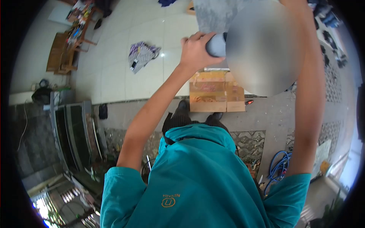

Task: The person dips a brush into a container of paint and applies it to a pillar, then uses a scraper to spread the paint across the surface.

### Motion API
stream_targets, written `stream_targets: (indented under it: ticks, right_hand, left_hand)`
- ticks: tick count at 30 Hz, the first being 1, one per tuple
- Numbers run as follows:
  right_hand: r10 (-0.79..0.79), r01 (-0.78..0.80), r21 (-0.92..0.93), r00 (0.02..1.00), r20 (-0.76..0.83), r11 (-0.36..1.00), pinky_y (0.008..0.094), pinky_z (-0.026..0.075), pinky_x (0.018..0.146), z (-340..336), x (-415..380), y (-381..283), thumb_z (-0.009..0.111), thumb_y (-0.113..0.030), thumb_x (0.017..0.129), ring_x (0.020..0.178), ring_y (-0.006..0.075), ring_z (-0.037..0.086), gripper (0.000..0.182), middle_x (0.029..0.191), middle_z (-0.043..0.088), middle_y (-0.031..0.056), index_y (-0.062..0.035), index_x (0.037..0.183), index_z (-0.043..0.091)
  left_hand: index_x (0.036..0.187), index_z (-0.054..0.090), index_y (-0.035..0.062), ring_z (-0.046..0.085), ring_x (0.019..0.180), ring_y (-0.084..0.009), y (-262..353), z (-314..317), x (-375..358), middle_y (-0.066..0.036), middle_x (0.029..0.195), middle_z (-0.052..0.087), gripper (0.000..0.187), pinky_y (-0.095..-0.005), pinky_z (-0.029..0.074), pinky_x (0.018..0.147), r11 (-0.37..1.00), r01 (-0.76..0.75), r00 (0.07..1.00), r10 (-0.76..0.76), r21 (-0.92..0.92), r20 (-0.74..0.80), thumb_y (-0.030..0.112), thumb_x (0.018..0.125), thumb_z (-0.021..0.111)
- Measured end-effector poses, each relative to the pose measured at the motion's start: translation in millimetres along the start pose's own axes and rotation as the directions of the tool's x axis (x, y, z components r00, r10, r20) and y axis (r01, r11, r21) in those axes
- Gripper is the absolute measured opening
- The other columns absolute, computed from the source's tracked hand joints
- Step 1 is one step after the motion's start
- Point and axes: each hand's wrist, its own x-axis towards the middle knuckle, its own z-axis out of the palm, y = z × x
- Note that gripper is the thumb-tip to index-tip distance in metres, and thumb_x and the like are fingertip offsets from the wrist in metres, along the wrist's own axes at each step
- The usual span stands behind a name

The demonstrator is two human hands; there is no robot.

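My left hand (198,52) is wrapped round a grey rounded object (216,45), its thumb below and its fingers over the top. The object's right end runs into a large blurred oval, which hides what it joins. My right arm reaches up along the right side, and my right hand (294,4) shows only in part at the top edge, its fingers hidden by the blur and the frame edge. Below the blur, a cardboard box (208,92) with brown tape lies on the floor in front of my feet.
A checked cloth (142,57) with a phone (134,64) on it lies on the tiles. Coiled blue hose (279,167) is at the lower right. A wooden table (81,28) with many items stands at the upper left. A small red tool (249,102) lies beside the box.
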Motion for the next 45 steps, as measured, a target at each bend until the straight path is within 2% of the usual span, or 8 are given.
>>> stream_targets:
  ticks: [6,8,13,20,28,31,37,45]
  right_hand:
    - [0.142,-0.137,0.052,0.982,-0.122,0.989,0.0512,0.049,0.076,-63,28,-52,0.053,-0.012,0.092,0.085,0.0455,0.063,0.019,0.085,0.066,0.026,0.0013,0.102,0.06]
    - [0.182,-0.157,0.161,0.971,-0.157,0.974,0.0459,0.05,0.06,-66,50,-51,0.059,-0.01,0.09,0.067,0.0423,0.064,0.02,0.068,0.062,0.0231,-0.0047,0.108,0.065]
    - [0.227,-0.209,0.103,0.946,-0.229,0.973,0.046,0.048,0.058,-83,107,-90,0.06,-0.012,0.091,0.063,0.042,0.062,0.013,0.063,0.06,0.0217,-0.0027,0.099,0.063]
    - [0.139,-0.157,-0.023,0.927,-0.348,0.987,0.0415,0.046,0.052,-23,129,-94,0.061,-0.014,0.092,0.058,0.0362,0.064,0.012,0.065,0.061,0.0221,-0.005,0.1,0.064]
    - [0.288,-0.306,-0.083,0.941,-0.175,0.948,0.0458,0.053,0.07,-12,74,-110,0.06,-0.013,0.091,0.082,0.0435,0.064,0.017,0.088,0.068,0.0216,0.0007,0.101,0.058]
    - [0.21,-0.233,-0.119,0.961,-0.178,0.965,0.0531,0.049,0.074,-10,64,-107,0.055,-0.015,0.092,0.085,0.0453,0.062,0.016,0.088,0.067,0.022,-0.0034,0.102,0.06]
    - [0.357,-0.379,-0.227,0.925,-0.132,0.897,0.0471,0.053,0.073,-6,74,-129,0.056,-0.016,0.093,0.08,0.045,0.064,0.019,0.09,0.069,0.0223,-0.0003,0.101,0.064]
    - [0.406,-0.417,-0.042,0.9,-0.16,0.908,0.0514,0.05,0.072,-13,57,-137,0.057,-0.014,0.091,0.081,0.0457,0.063,0.016,0.082,0.066,0.0277,-0.0014,0.099,0.063]
  left_hand:
    - [0.117,0.063,-0.0038,0.067,0.097,-0.0345,-7,-13,-24,-0.021,0.106,0.068,0.079,-0.0431,0.052,0.088,0.88,-0.047,0.992,-0.013,-0.472,-0.123,0.035,0.054,0.09]
    - [0.112,0.064,-0.0035,0.068,0.095,-0.0285,-5,-26,-40,-0.017,0.101,0.068,0.071,-0.0381,0.053,0.087,0.802,-0.018,0.993,-0.058,-0.597,-0.106,0.028,0.056,0.093]
    - [0.108,0.067,-0.0001,0.067,0.094,-0.023,-21,-49,-78,-0.013,0.101,0.068,0.061,-0.0354,0.052,0.084,0.664,-0.005,0.997,-0.057,-0.748,-0.057,0.024,0.058,0.091]
    - [0.112,0.066,0.0007,0.065,0.097,-0.0182,-86,-75,-106,-0.009,0.105,0.068,0.062,-0.0324,0.049,0.088,0.634,0.092,0.996,-0.063,-0.768,0.067,0.019,0.059,0.091]
    - [0.096,0.066,0.0033,0.059,0.079,-0.0158,-173,-72,-111,-0.004,0.088,0.065,0.055,-0.0318,0.047,0.071,0.617,0.127,0.987,-0.155,-0.777,0.037,0.024,0.053,0.093]
    - [0.107,0.062,-0.0005,0.061,0.088,-0.0188,-183,-81,-115,-0.008,0.098,0.065,0.058,-0.0333,0.049,0.082,0.516,0.175,0.979,-0.179,-0.838,0.094,0.013,0.059,0.091]
    - [0.114,0.062,0.0015,0.062,0.094,-0.0175,-207,-82,-132,-0.007,0.103,0.066,0.061,-0.0333,0.049,0.085,0.494,0.214,0.975,-0.155,-0.843,0.156,0.012,0.061,0.089]
    - [0.112,0.062,0.0005,0.066,0.092,-0.018,-216,-83,-137,-0.008,0.101,0.069,0.057,-0.0317,0.05,0.084,0.551,0.235,0.972,-0.134,-0.801,0.193,0.009,0.063,0.088]
